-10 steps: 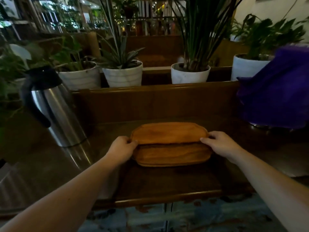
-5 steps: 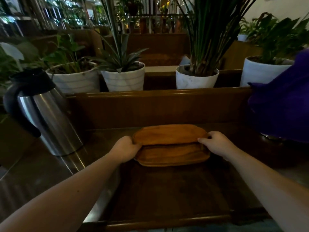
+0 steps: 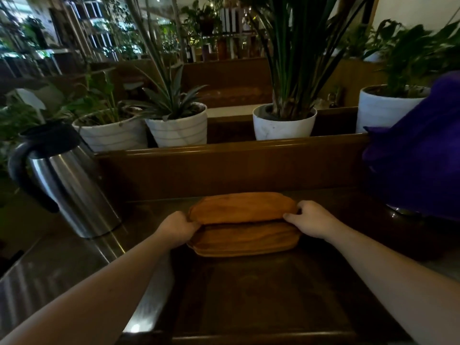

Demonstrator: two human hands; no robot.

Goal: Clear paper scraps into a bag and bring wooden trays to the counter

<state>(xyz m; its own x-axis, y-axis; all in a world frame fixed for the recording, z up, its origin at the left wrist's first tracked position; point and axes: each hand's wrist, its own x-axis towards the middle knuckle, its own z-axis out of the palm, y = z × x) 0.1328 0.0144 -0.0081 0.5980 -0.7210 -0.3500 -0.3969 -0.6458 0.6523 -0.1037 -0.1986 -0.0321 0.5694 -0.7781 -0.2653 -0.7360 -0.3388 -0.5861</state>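
Note:
Two oval wooden trays (image 3: 242, 220) lie stacked on the dark wooden counter (image 3: 261, 290), the upper one shifted slightly back over the lower one. My left hand (image 3: 178, 229) grips the stack's left end. My right hand (image 3: 310, 220) holds the right end, fingers curled over the upper tray's edge. No paper scraps or bag are in view.
A steel thermos jug (image 3: 67, 180) with a black handle stands at the left on a shiny metal surface. A purple cloth (image 3: 420, 155) covers something at the right. A raised wooden ledge (image 3: 231, 150) behind the trays backs onto several white plant pots (image 3: 283, 123).
The trays have slid farther back on the counter toward the ledge, and my view has moved closer over the counter. Both hands keep their hold on the stack's ends.

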